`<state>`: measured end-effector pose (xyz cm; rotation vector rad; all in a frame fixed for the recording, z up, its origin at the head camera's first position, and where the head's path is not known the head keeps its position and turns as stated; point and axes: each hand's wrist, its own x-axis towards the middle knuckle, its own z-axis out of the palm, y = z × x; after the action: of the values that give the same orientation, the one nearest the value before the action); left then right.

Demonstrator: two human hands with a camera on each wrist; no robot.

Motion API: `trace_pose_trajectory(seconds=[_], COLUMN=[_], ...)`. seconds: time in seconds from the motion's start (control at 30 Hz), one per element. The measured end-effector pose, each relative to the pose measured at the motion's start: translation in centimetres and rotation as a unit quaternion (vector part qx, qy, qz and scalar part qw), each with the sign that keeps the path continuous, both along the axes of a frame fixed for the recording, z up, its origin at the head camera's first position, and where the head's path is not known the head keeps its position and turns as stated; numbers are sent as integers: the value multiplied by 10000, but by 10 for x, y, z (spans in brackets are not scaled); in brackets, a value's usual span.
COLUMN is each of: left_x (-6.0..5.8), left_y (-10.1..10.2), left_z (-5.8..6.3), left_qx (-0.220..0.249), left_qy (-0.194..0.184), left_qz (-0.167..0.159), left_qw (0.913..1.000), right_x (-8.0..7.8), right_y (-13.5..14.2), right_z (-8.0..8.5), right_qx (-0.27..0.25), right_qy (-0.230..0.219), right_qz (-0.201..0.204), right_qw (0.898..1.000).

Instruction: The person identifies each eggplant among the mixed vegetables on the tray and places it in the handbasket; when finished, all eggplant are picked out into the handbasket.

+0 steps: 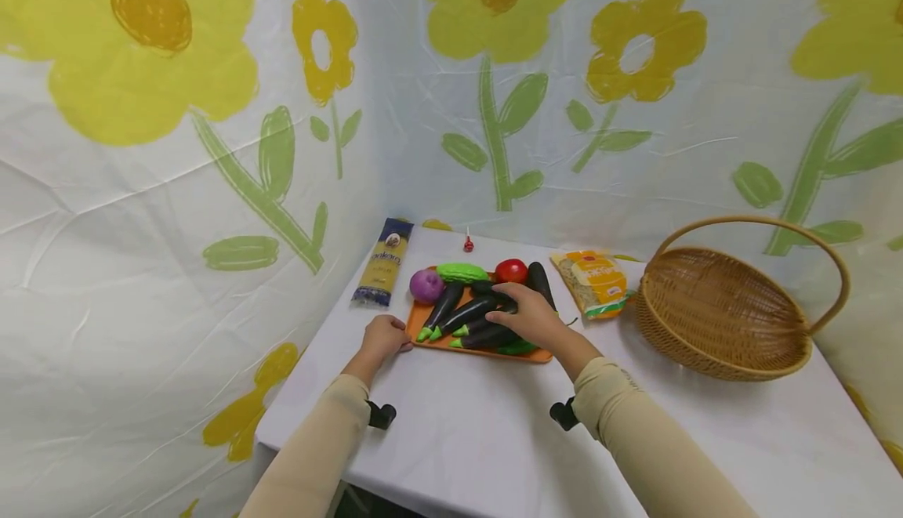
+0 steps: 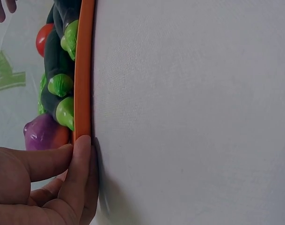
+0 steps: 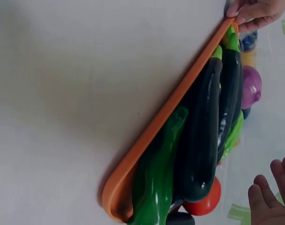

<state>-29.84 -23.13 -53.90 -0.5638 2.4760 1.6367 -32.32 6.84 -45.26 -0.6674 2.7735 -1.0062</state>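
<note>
At the near left corner of an orange tray [image 1: 466,351], my left hand [image 1: 386,338] pinches the rim between thumb and fingers, as the left wrist view shows. My right hand [image 1: 532,316] is over the tray's right half, above the eggplants [image 1: 466,316], fingers spread and loosely bent with nothing in them. Several dark eggplants with green caps lie across the tray. A green pepper [image 3: 154,183] lies along the near rim at the right. Behind them are a purple onion [image 1: 426,287], a green bitter melon [image 1: 462,272] and a red tomato [image 1: 511,270].
A blue and yellow pasta packet [image 1: 384,263] lies left of the tray. To the right are an orange and yellow bag [image 1: 592,283] and a wicker basket [image 1: 719,314] with a tall handle. A small red item [image 1: 469,244] lies near the flowered cloth wall.
</note>
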Motion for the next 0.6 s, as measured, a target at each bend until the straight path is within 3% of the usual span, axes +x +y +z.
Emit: trace_pose_trajectory(seconds=[0.3, 0.6], left_x=[-7, -8], left_y=[-2, -1], left_z=[-1, 2], left_qx=[-93, -112], left_qy=[-292, -285], left_qz=[133, 142], left_qw=[9994, 9994], right_x=[0, 1], right_y=[-9, -17], right_z=[-10, -19], right_qx=[150, 326], right_qy=[-94, -239], right_qz=[289, 454], right_qw=[9994, 9982])
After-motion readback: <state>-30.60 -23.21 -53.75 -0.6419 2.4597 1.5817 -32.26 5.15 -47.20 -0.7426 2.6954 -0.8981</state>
